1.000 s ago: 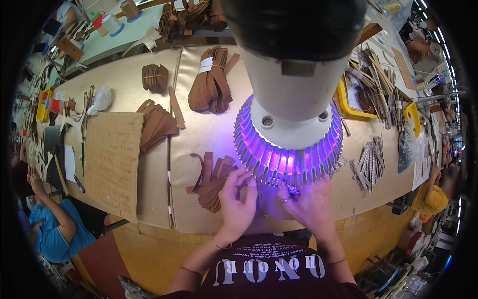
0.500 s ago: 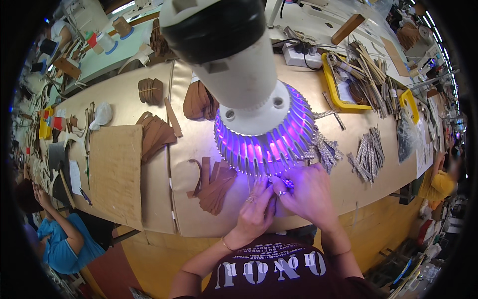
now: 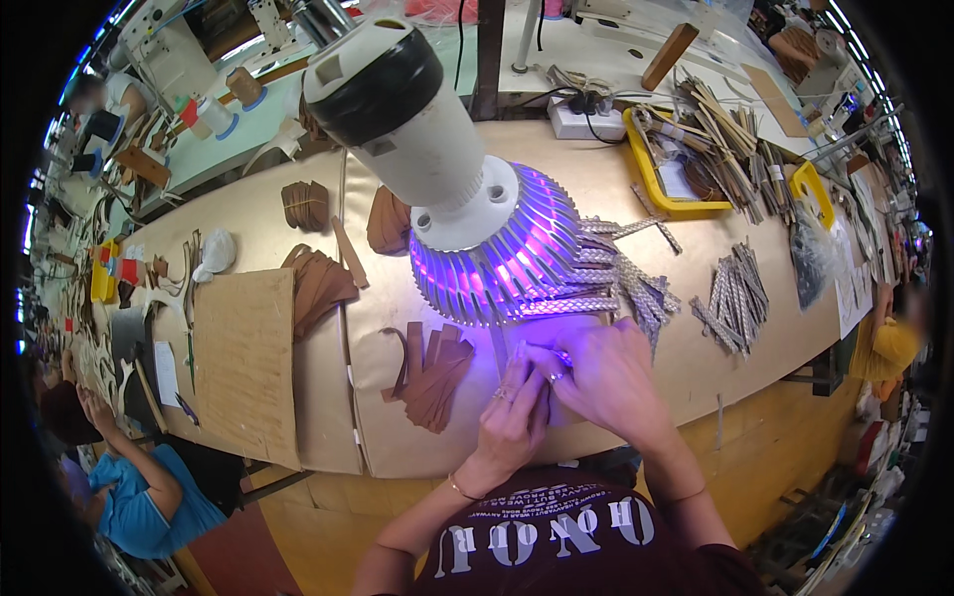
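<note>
Just below a lamp (image 3: 497,258) with a ribbed metal body and purple light, my two hands meet over the gold-coloured table. My left hand (image 3: 512,417) is closed, its fingertips pinched against the right; what they hold is mostly hidden. A narrow dark band shows between these fingers and the lamp. The fingers of my right hand (image 3: 608,382) curl closed round a small piece with a braided pattern, lit purple. Brown flat strips (image 3: 437,387) lie fanned out left of my hands. Braided strips (image 3: 646,293) are heaped to the right, some reaching under the lamp.
Another pile of braided strips (image 3: 733,298) lies farther right. A yellow tray (image 3: 661,199) with long strips stands behind. Brown bundles (image 3: 320,288) and a tan board (image 3: 243,363) are on the left. A white power strip (image 3: 586,121) sits at the back. Other people are at both sides.
The lamp now appears farther left and smaller, uncovering more braided strips beside it. The whole view has shifted slightly. Both hands stay pinched together in nearly the same place.
</note>
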{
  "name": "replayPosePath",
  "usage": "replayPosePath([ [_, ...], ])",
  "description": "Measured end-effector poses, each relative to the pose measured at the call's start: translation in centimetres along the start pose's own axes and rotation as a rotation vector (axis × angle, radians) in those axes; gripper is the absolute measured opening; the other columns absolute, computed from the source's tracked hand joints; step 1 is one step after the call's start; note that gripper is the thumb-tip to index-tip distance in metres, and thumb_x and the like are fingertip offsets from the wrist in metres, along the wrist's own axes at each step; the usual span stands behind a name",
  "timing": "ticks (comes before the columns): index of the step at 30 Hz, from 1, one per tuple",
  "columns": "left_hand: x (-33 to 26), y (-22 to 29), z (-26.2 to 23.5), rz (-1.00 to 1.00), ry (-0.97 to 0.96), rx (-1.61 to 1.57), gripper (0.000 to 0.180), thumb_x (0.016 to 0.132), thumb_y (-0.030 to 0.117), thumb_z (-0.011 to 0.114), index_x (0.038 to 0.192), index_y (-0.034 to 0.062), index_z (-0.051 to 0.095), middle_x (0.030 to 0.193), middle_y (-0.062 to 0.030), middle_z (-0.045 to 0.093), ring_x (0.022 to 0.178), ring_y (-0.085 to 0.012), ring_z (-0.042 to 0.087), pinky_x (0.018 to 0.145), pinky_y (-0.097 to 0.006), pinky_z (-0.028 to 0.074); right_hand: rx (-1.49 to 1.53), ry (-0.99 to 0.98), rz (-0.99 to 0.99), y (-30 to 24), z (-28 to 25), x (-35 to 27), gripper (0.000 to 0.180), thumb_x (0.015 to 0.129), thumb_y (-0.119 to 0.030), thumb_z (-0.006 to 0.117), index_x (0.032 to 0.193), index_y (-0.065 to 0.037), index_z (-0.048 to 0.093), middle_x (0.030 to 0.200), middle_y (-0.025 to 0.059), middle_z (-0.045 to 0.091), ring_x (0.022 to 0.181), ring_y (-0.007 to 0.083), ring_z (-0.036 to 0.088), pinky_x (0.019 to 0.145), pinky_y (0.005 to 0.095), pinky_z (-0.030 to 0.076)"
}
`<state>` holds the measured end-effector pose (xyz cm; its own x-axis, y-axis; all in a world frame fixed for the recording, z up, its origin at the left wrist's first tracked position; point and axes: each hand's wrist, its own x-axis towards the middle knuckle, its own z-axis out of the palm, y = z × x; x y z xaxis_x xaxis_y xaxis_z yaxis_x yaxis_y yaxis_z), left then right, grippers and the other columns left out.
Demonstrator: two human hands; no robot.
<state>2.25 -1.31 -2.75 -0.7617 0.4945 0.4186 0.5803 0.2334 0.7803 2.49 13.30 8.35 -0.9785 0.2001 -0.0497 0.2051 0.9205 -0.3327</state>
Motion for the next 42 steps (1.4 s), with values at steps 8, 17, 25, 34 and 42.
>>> replayPosePath([
  [8,0.1,-0.1,-0.3,-0.011,-0.04,0.045,0.034,0.088,0.003,0.065,0.121,0.0009,0.065,0.133,-0.0281,0.055,0.119,-0.0378,0.06,0.096,-0.04,0.051,0.085,-0.009,0.125,3.2,-4.5,-1.8,0.04,0.082,-0.042,0.074,0.071,-0.005,0.069,0.053,0.0125,0.057,0.051,0.0297,0.06,0.059,0.0386,0.047],
  [17,0.5,0.1,-0.7,0.001,-0.072,0.067,0.033,0.087,0.003,0.067,0.12,0.0023,0.065,0.135,-0.0278,0.054,0.114,-0.0385,0.063,0.092,-0.039,0.054,0.236,-0.014,0.203,5.1,-2.9,-2.4,0.039,0.083,-0.038,0.075,0.072,-0.002,0.069,0.054,0.0131,0.057,0.049,0.0297,0.059,0.051,0.0366,0.045],
  [25,0.7,0.1,-0.8,0.027,-0.089,0.087,0.032,0.086,0.0,0.066,0.117,0.0014,0.067,0.134,-0.0285,0.054,0.113,-0.0385,0.063,0.091,-0.039,0.054,0.311,0.018,0.193,6.3,-1.4,-2.9,0.039,0.084,-0.04,0.074,0.072,-0.003,0.068,0.054,0.0127,0.055,0.047,0.0299,0.056,0.051,0.0374,0.043],
  [34,0.9,0.4,-1.2,0.024,-0.133,0.113,0.03,0.088,-0.002,0.061,0.119,-0.0024,0.063,0.132,-0.032,0.054,0.116,-0.0406,0.061,0.093,-0.039,0.052,0.496,-0.1,0.32,7.3,0.9,-3.0,0.045,0.088,-0.048,0.066,0.078,-0.004,0.069,0.062,0.0128,0.063,0.059,0.0336,0.062,0.06,0.0414,0.045],
  [42,1.0,1.2,-2.2,0.057,-0.159,0.34,0.035,0.087,0.011,0.067,0.123,0.0065,0.066,0.143,-0.0298,0.044,0.135,-0.0459,0.041,0.111,-0.058,0.03,0.432,-0.065,0.343,5.5,-0.4,-2.8,0.042,0.088,-0.045,0.066,0.078,-0.004,0.07,0.064,0.0152,0.063,0.061,0.035,0.064,0.059,0.0429,0.048],
])
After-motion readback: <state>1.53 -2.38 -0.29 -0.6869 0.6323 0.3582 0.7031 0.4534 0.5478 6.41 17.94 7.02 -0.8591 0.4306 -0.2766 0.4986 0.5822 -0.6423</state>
